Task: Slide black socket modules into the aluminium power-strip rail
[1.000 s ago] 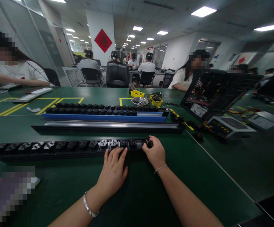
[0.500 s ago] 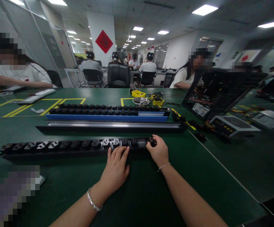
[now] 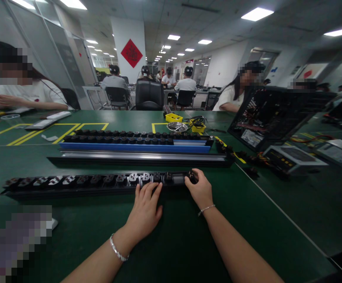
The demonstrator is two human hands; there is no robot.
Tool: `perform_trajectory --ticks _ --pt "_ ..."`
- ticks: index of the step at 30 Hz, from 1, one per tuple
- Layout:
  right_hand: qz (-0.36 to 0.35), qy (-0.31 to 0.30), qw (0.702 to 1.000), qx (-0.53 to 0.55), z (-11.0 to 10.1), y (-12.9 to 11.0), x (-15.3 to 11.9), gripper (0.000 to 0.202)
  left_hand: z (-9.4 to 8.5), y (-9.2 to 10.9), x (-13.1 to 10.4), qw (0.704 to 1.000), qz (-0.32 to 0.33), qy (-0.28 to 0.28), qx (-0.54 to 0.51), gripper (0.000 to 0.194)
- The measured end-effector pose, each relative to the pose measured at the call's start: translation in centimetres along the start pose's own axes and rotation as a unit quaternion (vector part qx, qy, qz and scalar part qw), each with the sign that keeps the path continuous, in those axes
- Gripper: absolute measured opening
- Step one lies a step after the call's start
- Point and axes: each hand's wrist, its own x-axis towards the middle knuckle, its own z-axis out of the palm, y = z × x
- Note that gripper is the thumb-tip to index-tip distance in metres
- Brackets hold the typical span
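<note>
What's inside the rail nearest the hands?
In the rail: a row of black modules, a bare stretch; a held module at its right end, in the right hand. Floor beneath the modules is covered; left hand hides part of the near wall.

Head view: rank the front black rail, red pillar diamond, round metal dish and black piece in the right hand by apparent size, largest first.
1. Front black rail
2. Red pillar diamond
3. Round metal dish
4. Black piece, partly hidden by the right hand
</note>
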Motion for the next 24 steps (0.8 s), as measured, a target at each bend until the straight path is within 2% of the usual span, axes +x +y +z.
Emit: perform_trajectory --ticks 6,17,24 --pt "-0.001 -0.003 1.0 -0.005 -0.17 -0.17 0.07 0.028 0.01 -0.11 0.12 1.0 0.001 -0.006 -0.01 0.059" --pt "0.036 -0.006 0.999 -0.012 -0.33 -0.22 0.12 0.032 0.14 -0.29 0.15 0.999 -0.003 -0.009 -0.036 0.06" --pt "0.035 -0.008 0.999 -0.015 -0.42 -0.18 0.17 0.032 0.05 -0.43 0.13 0.999 -0.004 -0.011 -0.039 0.06"
